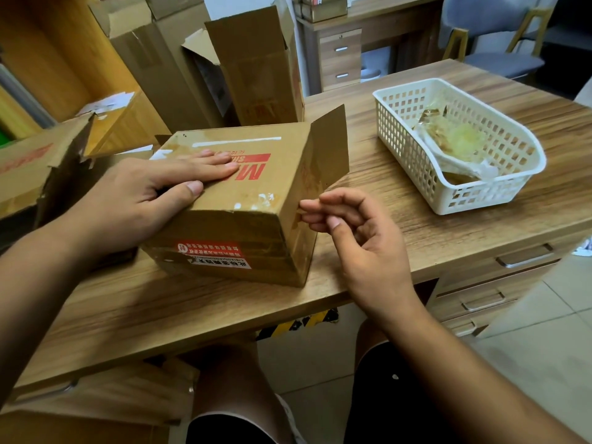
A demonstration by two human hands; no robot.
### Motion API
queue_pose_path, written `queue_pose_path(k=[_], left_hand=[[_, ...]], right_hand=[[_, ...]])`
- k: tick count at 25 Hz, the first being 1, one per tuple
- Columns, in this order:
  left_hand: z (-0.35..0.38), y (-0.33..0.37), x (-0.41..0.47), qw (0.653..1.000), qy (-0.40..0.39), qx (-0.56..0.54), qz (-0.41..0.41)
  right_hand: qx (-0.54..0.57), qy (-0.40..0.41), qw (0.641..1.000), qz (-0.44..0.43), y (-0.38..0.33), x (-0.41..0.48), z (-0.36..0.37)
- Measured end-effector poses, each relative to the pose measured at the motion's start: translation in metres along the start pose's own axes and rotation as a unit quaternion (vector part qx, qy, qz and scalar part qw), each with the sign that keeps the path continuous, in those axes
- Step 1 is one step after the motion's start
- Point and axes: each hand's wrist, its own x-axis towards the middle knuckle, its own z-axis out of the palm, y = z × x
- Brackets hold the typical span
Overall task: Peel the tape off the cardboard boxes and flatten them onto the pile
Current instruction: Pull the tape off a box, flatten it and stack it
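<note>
Resting under left hand [137,200], box [275,177]

The cardboard box [253,200] bears a large red "M", upside down, on its top face, with white "SI" on a red band at its 11 o'clock. A red-and-white sticker [213,255] on the near side carries upside-down Chinese characters, too small to read.

Mid-frame, the left grip [150,190] lies flat on the cardboard box [282,184]; the right grip [362,241] touches its right edge with the fingertips.
</note>
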Motion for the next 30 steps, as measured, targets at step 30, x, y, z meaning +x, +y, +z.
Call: queue_pose_path(k=[30], left_hand=[[-0.001, -0.003, 0.0, 1.0, -0.004, -0.002, -0.015]], right_hand=[[-0.185, -0.046, 0.98, 0.065, 0.004, 0.026, 0.006]])
